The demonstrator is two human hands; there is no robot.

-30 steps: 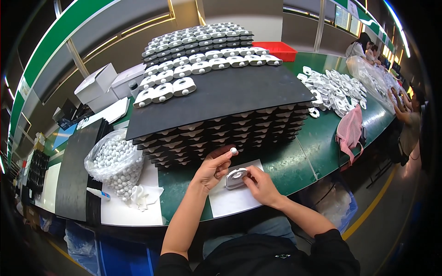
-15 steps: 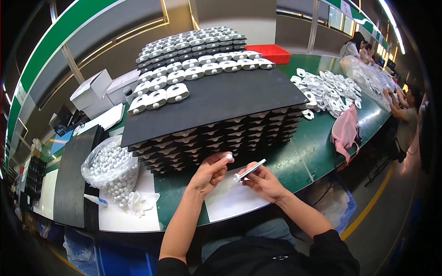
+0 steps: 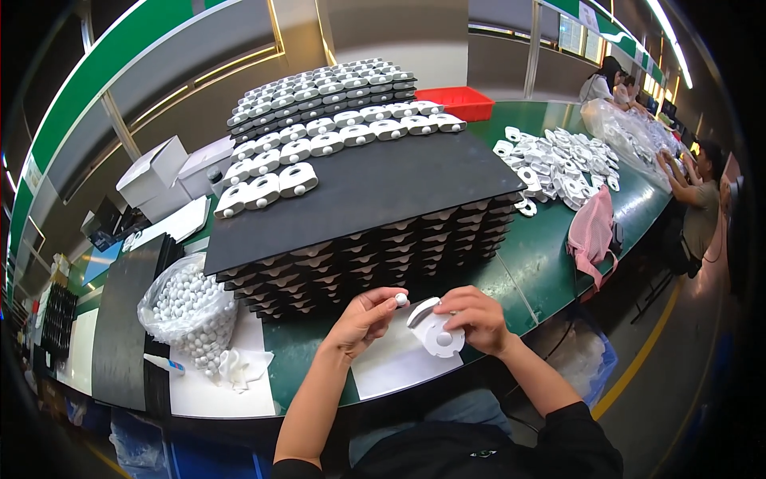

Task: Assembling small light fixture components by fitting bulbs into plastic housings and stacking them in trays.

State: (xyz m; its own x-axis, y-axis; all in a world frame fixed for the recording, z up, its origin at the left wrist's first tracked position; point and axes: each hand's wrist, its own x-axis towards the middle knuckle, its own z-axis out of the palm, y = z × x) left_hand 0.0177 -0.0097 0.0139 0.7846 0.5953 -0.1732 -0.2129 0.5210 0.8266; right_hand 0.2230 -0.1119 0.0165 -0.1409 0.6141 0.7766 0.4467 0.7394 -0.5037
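Note:
Between the thumb and fingers of my left hand (image 3: pixel 365 321) a small white ball (image 3: pixel 400 300) is pinched. My right hand (image 3: pixel 477 318) grips a white plastic housing (image 3: pixel 440 338) by its upper right edge; its flat face with a round disc turns toward me. Ball and housing are apart, with a small gap between them. Both hands are over a white paper sheet (image 3: pixel 383 375) at the table's front edge. Behind them rises a stack of black boards (image 3: pixel 375 188) layered with similar white pieces. Finished-looking rows of white housings with balls (image 3: pixel 299 177) sit on its top.
At left, a clear plastic bag (image 3: pixel 191 307) holds many white balls, beside a small glue bottle (image 3: pixel 163 363) and a crumpled white cloth (image 3: pixel 243 369). Loose white housings (image 3: pixel 558 164) are heaped at right near a pink bag (image 3: pixel 590 235). A red bin (image 3: pixel 463 104) stands behind; people work far right.
My right hand has turned the housing from edge-on to face-on and lowered it slightly. My left hand still pinches the ball, a little lower in view. The whole view has shifted slightly.

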